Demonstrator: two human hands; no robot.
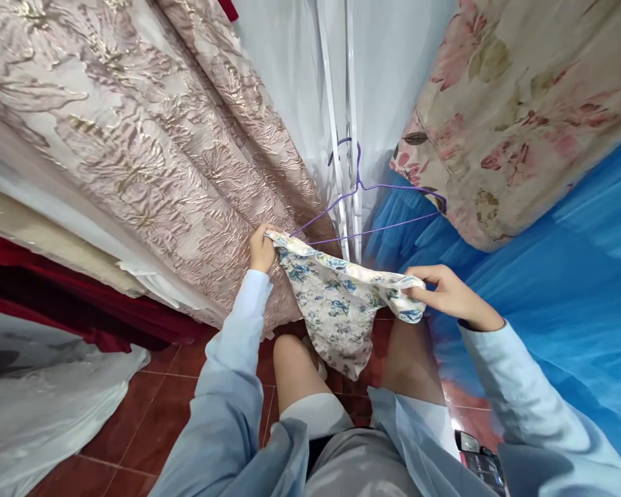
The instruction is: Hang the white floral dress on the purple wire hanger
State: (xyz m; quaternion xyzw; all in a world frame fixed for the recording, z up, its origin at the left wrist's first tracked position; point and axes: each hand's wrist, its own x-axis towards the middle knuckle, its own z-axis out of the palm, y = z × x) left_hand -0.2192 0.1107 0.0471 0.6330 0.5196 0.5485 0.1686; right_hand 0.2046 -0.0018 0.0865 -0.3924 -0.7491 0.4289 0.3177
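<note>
The left hand (263, 250) and right hand (449, 295) each pinch an end of the garment (336, 297), its long edge running between them. Beyond the garment is the hanger (359, 182), one corner close by the left hand; below the garment lies the floor (148, 414).

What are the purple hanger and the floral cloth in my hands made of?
Hanger: probably smooth plastic-coated wire, being thin and evenly purple; solid plastic is possible. Cloth: seemingly thin, matte fabric, as it hangs in soft folds; the fiber is unclear.
</note>
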